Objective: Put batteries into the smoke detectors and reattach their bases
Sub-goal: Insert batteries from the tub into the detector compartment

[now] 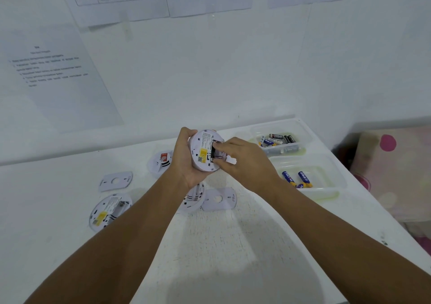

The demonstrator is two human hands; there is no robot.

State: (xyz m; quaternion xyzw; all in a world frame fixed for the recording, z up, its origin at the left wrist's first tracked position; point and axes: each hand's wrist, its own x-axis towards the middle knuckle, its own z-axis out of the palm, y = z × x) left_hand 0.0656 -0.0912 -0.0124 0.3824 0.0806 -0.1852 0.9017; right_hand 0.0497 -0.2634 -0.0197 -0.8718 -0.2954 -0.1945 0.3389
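Note:
My left hand grips a round white smoke detector above the table, its back with the yellow label turned toward me. The fingertips of my right hand press a dark battery into its open compartment. Another detector lies back up at the left with its compartment open. A third sits behind my left wrist, and a fourth is partly hidden under my forearm. Two loose bases lie flat on the table.
A clear tray at the back right holds several mixed batteries. A nearer clear tray holds three blue and yellow batteries. The white table ends at the right, beside a spotted cloth. Printed sheets hang on the wall behind.

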